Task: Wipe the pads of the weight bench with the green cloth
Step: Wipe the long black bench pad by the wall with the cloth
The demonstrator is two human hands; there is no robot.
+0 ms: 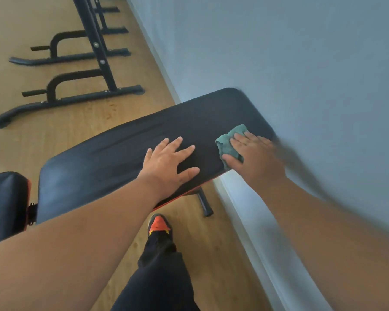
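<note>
The long black back pad [121, 153] of the weight bench runs from lower left up to the wall. A shorter black seat pad [5, 203] with an orange edge sits at the far left. My left hand [169, 162] lies flat on the back pad, fingers spread. My right hand [254, 158] presses the crumpled green cloth [228, 142] onto the pad near its right edge, with the fingers straight over the cloth and the thumb beside it. Part of the cloth is hidden under the palm.
A grey wall [301, 75] with a white skirting board [256, 232] runs close along the right. A black steel rack [76, 95] stands on the wooden floor at the upper left. My leg and an orange-and-black shoe [158, 224] are below the bench, beside its foot [206, 205].
</note>
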